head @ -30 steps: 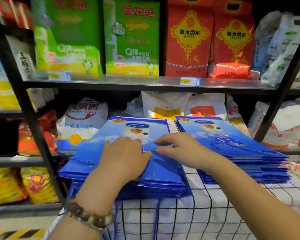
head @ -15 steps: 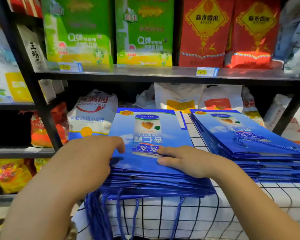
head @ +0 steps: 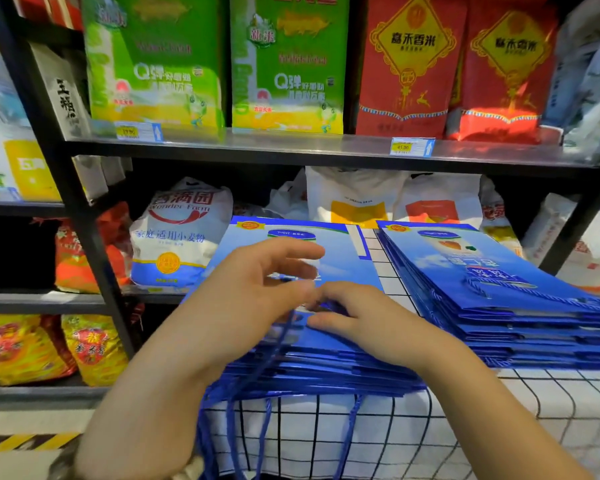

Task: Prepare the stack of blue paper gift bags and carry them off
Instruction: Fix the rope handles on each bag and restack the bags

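Bright, even light fell from above and in front, leaving only soft shadows, though the recesses behind the black upright (head: 54, 161) were nearly black. The metal shelf (head: 291, 147) carried a pale sheen, and the foot of the red bags (head: 499, 123) glowed almost blown out. Glare streaked the glossy blue bags (head: 499, 306). Motion blur smeared the left hand (head: 257, 292); the right hand (head: 371, 327) was sharper. The upright bowed with wide-angle distortion, and the print on the green bags (head: 153, 74) was soft.

Black metal shelving (head: 84, 237) holds green sacks (head: 153, 64) and red sacks (head: 409, 64) behind a white grid-patterned cloth (head: 499, 410); hazard striping (head: 21, 441) marks the floor.
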`<state>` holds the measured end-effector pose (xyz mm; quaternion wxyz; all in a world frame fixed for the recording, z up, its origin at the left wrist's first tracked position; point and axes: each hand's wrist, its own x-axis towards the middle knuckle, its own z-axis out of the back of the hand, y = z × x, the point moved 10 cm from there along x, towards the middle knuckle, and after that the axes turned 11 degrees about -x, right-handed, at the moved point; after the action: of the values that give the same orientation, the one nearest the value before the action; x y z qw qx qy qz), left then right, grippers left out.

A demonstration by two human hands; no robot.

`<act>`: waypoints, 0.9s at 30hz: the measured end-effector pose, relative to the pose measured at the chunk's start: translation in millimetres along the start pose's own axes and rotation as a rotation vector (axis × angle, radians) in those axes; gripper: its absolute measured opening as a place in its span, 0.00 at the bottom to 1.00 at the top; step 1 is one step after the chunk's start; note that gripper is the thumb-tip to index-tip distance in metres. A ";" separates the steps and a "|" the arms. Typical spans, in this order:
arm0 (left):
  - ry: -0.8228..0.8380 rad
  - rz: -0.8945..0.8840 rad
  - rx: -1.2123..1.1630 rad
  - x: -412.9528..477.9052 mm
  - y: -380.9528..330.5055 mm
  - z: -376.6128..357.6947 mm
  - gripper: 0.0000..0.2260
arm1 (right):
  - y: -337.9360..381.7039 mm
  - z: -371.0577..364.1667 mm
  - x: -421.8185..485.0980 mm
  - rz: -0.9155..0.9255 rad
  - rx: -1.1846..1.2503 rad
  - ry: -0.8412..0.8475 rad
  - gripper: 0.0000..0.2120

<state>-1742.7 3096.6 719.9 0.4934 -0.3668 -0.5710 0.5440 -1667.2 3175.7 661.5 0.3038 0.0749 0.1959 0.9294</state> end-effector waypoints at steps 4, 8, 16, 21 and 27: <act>0.078 -0.001 -0.288 -3.5 -7.1 -17.9 0.07 | 4.8 16.7 -17.4 -0.008 0.438 -0.083 0.24; 0.047 -0.037 -0.322 3.8 -13.7 -18.0 0.10 | 14.3 9.4 -33.5 0.056 0.614 0.103 0.26; -0.124 -0.063 -0.183 17.5 -16.8 -4.6 0.14 | 4.8 38.7 -37.3 -0.093 0.566 -0.039 0.19; -0.070 0.040 0.036 7.3 8.3 -10.5 0.09 | -4.3 45.0 -22.3 -0.150 0.768 -0.129 0.15; 0.106 0.053 0.447 8.0 29.4 -29.7 0.20 | -9.0 39.0 -13.2 -0.190 0.868 -0.149 0.14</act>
<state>-1719.6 3116.1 689.9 0.5773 -0.2911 -0.3998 0.6497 -1641.7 3186.9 693.0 0.3416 0.2436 0.5511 0.7213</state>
